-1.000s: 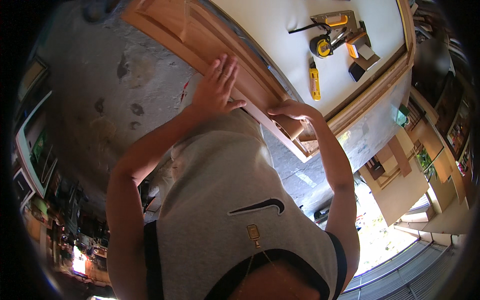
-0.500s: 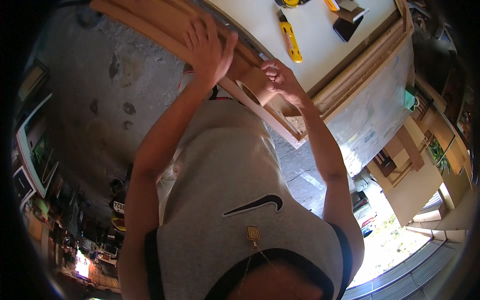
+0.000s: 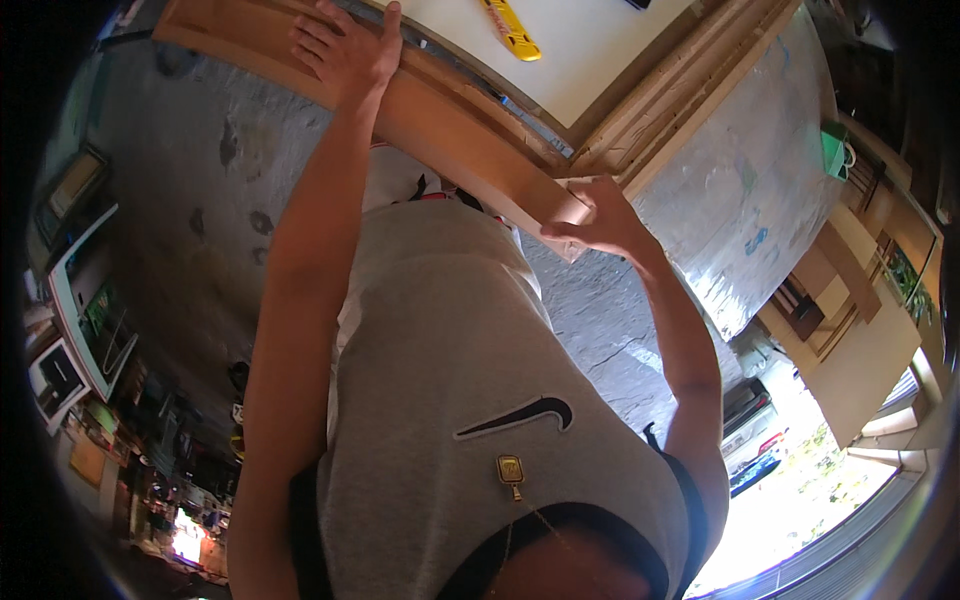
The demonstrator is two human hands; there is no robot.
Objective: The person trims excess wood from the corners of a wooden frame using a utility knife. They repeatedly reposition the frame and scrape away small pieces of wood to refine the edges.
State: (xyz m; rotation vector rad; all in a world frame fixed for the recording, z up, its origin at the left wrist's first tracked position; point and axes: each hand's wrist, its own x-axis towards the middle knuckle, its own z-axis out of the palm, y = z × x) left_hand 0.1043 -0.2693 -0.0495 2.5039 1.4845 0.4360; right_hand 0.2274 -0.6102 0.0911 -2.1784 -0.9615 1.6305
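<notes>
My left hand point(image 3: 350, 55) rests with spread fingers on a long reddish-brown wooden board point(image 3: 460, 135), which runs diagonally from the upper left toward the middle right. At the board's lower right end, my right hand point(image 3: 597, 218) grips the pale corner, thumb out and fingers bent; what lies under those fingers is partly hidden. The board lies along a white panel point(image 3: 580, 55) in a wooden surround point(image 3: 690, 105). A yellow utility knife point(image 3: 512, 30) sits on the panel, and a small dark object point(image 3: 638, 4) is cut off at the top edge.
A grey smudged surface point(image 3: 740, 190) slopes away on the right, with a green container point(image 3: 833, 150) at its edge. Leaning wooden sheets point(image 3: 855, 360) stand at the far right beside a bright opening. The stained concrete floor point(image 3: 180, 200) lies left, with cluttered items along the far left.
My left hand has moved up and left along the board. My right hand has shifted down to the board's end, where the curled brown piece is now hidden. The tools appear higher in view.
</notes>
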